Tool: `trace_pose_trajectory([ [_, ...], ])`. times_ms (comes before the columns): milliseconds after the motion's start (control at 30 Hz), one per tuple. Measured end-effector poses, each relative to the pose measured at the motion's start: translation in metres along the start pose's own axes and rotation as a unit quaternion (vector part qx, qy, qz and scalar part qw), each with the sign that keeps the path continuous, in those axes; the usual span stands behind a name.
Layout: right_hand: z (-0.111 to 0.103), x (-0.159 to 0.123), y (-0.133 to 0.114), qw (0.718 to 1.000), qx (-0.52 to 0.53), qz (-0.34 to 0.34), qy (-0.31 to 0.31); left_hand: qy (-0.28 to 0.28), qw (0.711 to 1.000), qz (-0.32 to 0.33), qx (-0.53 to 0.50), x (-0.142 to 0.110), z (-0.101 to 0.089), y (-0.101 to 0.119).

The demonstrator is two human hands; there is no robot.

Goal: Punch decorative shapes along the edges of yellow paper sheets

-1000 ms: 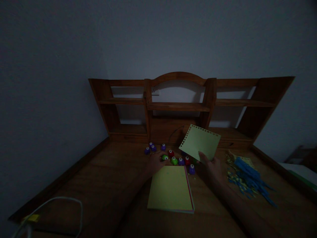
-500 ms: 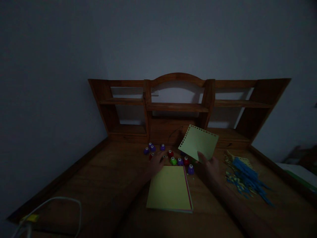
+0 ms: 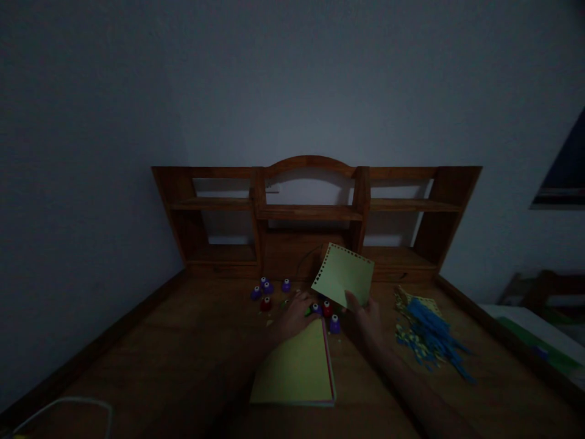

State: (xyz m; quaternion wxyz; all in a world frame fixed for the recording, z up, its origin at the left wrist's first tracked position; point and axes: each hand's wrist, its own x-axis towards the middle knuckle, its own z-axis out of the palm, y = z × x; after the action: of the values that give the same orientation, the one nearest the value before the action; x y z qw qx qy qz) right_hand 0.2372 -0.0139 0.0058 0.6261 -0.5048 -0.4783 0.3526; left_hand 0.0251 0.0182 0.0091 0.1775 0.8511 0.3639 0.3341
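Observation:
A yellow paper sheet (image 3: pixel 346 274) with rows of holes along two edges is tilted above the table, pinched at its lower right corner by my right hand (image 3: pixel 367 320). My left hand (image 3: pixel 296 316) reaches over the far edge of a yellow paper stack (image 3: pixel 295 369), fingers spread and nearly touching a green craft punch (image 3: pixel 308 311) that they partly cover. Close by stand a red punch (image 3: pixel 327 309) and a purple punch (image 3: pixel 334 325). Further left are another red punch (image 3: pixel 265 304) and several purple ones (image 3: pixel 267 288). The light is dim.
On the right lies a pile of blue strips (image 3: pixel 432 326) with yellow paper scraps (image 3: pixel 414 343). A wooden shelf unit (image 3: pixel 311 212) stands along the back of the table (image 3: pixel 173 347). A white cable (image 3: pixel 68 400) is at the lower left.
My left hand has moved right, over the green punch, uncovering the red punch on the left. The sheet stays in my right hand. The whole view has shifted with my head.

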Motion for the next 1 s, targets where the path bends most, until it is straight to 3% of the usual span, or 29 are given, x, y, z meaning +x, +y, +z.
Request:
trace_pose_trajectory([
  [133, 0.001, 0.003, 0.002, 1.000, 0.017, -0.004, 0.014, 0.005, 0.998, -0.049, -0.048, 0.006, -0.004, -0.008],
  [233, 0.003, 0.004, 0.007, 0.999, 0.042, 0.006, 0.030, 0.052, 0.979, -0.112, -0.161, 0.006, -0.012, -0.018],
  [400, 0.003, 0.004, 0.009, 0.999, 0.025, 0.012, 0.023, 0.087, 0.882, -0.184, -0.425, 0.000, -0.023, -0.036],
  [533, -0.001, 0.005, 0.008, 1.000, -0.008, 0.014, 0.021, 0.117, 0.788, -0.188, -0.574, -0.012, -0.027, -0.040],
  [600, -0.002, 0.006, 0.010, 1.000, -0.012, 0.016, 0.017, 0.115, 0.765, -0.180, -0.608, -0.017, -0.029, -0.037],
  [733, -0.003, 0.007, 0.012, 0.999, -0.024, 0.014, 0.035, 0.090, 0.762, -0.166, -0.620, -0.020, -0.034, -0.032],
  [900, -0.003, 0.003, 0.000, 0.997, -0.066, 0.019, 0.039, 0.124, 0.792, -0.200, -0.564, -0.017, -0.037, -0.029],
  [1000, 0.000, -0.002, -0.009, 0.998, -0.038, 0.011, 0.052, 0.140, 0.798, -0.204, -0.549, -0.017, -0.039, -0.027],
])
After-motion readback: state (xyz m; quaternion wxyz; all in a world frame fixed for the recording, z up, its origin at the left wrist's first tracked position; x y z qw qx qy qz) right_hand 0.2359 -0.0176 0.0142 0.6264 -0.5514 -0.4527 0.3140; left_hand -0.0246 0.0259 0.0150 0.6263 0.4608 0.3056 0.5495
